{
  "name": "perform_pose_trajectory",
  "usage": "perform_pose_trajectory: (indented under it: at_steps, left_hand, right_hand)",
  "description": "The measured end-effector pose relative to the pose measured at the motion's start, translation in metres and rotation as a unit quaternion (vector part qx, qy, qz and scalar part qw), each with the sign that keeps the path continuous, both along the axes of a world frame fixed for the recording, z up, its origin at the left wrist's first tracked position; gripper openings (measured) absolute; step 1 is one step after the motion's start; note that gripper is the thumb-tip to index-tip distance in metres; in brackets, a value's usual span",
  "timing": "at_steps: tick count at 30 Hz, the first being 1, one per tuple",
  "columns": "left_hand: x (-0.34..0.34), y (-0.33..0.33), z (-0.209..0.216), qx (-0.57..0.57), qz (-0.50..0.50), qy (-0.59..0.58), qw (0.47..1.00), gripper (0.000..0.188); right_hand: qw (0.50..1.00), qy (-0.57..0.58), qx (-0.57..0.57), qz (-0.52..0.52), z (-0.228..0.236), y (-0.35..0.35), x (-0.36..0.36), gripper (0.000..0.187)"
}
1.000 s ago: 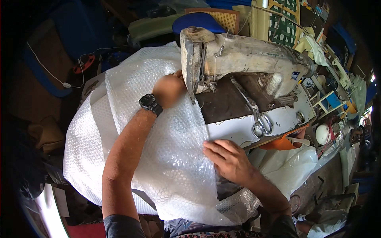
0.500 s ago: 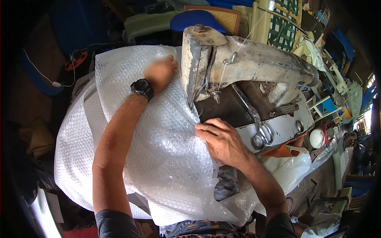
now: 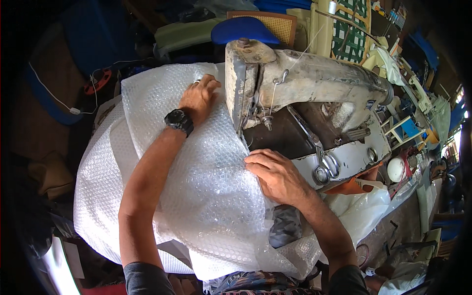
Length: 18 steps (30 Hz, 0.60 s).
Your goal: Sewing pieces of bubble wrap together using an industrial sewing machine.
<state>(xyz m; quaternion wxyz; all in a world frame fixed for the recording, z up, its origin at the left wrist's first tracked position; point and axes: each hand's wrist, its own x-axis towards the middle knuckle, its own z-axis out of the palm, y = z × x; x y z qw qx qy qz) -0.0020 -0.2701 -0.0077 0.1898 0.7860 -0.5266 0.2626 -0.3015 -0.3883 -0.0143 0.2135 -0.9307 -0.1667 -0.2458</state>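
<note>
A big sheet of clear bubble wrap (image 3: 196, 211) spreads under my arms, its right edge running below the needle end of a worn sewing machine (image 3: 314, 73). Behind the machine head, my left hand (image 3: 199, 98), with a ring and a black wristwatch (image 3: 179, 122), has bent fingers gathered on the wrap near its far edge. My right hand (image 3: 278, 177) is in front of the needle, fingers pressed together on the wrap's edge, the thumb hidden. Thread runs down the machine's face to the tension knob (image 3: 267, 122).
Metal scissors (image 3: 322, 162) lie on the machine bed, right of my right hand. A metal ring (image 3: 371, 155) is farther right. An orange piece (image 3: 356, 184) sticks out below the bed. Behind stand a blue padded seat (image 3: 244, 30) and a cane-backed frame (image 3: 287, 24).
My left hand's fingers, curled tighter before, are now more stretched over the wrap. My right hand keeps its place at the edge by the needle. The whole view has shifted slightly.
</note>
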Motion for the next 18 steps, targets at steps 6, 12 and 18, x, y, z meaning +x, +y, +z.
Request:
perform_pose_trajectory:
  at_steps: [6, 12, 18]
  left_hand:
    - [-0.068, 0.029, 0.017, 0.038, -0.190, 0.120, 0.974, 0.017]
    - [-0.072, 0.035, 0.021, 0.111, -0.191, 0.176, 0.959, 0.019]
    - [-0.068, 0.029, 0.012, 0.113, -0.210, 0.127, 0.963, 0.022]
  right_hand:
    - [0.999, 0.008, -0.042, 0.024, -0.002, -0.010, 0.002, 0.011]
    - [0.998, 0.029, -0.036, 0.052, -0.001, -0.008, 0.020, 0.009]
    - [0.996, 0.068, -0.051, 0.040, 0.001, -0.007, 0.019, 0.009]
